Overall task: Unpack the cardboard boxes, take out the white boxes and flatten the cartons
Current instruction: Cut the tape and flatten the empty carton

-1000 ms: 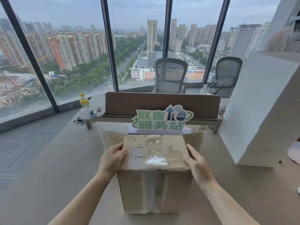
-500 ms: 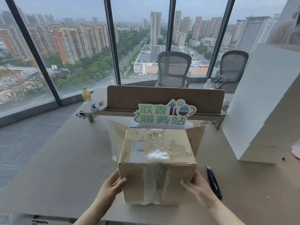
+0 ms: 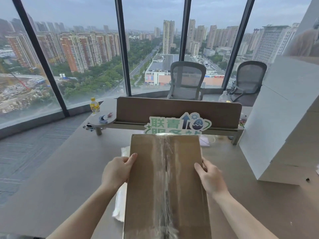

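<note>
A brown cardboard carton (image 3: 146, 190) is tipped toward me, so a taped face with a clear tape seam down its middle faces up. My left hand (image 3: 117, 171) grips its left edge, thumb on the top face. My right hand (image 3: 209, 177) grips the right edge the same way. Something white and plastic-wrapped (image 3: 120, 204) shows along the carton's left side, partly hidden under it. A tall stack of white boxes (image 3: 283, 121) stands at the right on the table (image 3: 60, 178).
A green and white sign (image 3: 177, 124) stands just behind the carton, in front of a brown desk divider (image 3: 172, 111). A yellow bottle (image 3: 94, 105) and small items sit on a round shelf at the left. Two office chairs stand by the windows.
The carton has been tipped over toward me, so its taped face has replaced the labelled top. Both hands moved from the lower front corners up to the side edges.
</note>
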A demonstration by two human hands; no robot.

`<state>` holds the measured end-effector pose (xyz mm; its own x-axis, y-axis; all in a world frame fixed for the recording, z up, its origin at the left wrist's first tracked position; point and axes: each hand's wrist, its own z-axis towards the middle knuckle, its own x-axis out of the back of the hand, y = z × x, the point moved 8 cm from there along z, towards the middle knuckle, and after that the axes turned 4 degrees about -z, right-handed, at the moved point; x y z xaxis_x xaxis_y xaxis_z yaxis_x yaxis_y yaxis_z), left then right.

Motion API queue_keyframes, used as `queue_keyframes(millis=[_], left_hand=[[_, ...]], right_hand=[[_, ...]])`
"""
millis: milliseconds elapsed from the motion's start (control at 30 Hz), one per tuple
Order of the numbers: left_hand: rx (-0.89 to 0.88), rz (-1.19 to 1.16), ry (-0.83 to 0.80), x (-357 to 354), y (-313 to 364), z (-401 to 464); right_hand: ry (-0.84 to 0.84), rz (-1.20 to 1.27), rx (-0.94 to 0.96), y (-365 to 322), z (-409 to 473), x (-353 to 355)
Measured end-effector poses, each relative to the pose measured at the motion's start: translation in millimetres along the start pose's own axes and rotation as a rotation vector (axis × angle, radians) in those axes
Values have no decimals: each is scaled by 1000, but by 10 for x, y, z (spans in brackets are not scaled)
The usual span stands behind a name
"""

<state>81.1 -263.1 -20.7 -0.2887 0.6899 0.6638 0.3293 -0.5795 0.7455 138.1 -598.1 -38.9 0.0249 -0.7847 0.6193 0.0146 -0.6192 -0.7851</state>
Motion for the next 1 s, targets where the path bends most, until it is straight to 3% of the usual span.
queue_keyframes(millis=[233,433,667,767,867,1000], left_hand=[[91,32,-92,-506,-119,440],[154,-97,-216,-948,-372,551],[141,-132,-281,-1220,-617,542],[74,3,-236,-1224,-626,578],[-52,202,-186,-1250,-469,572],[-119,365,-230,-1426,-280,562]], right_hand=[[-75,-160,-132,189,446,-329],[-200,-74,-250,419,548,-687],[-257,29,-250,628,474,-942],[-237,86,-267,701,437,-915],[-87,121,-349,978,396,-734],[-34,-111,-515,1547,308,-464]])
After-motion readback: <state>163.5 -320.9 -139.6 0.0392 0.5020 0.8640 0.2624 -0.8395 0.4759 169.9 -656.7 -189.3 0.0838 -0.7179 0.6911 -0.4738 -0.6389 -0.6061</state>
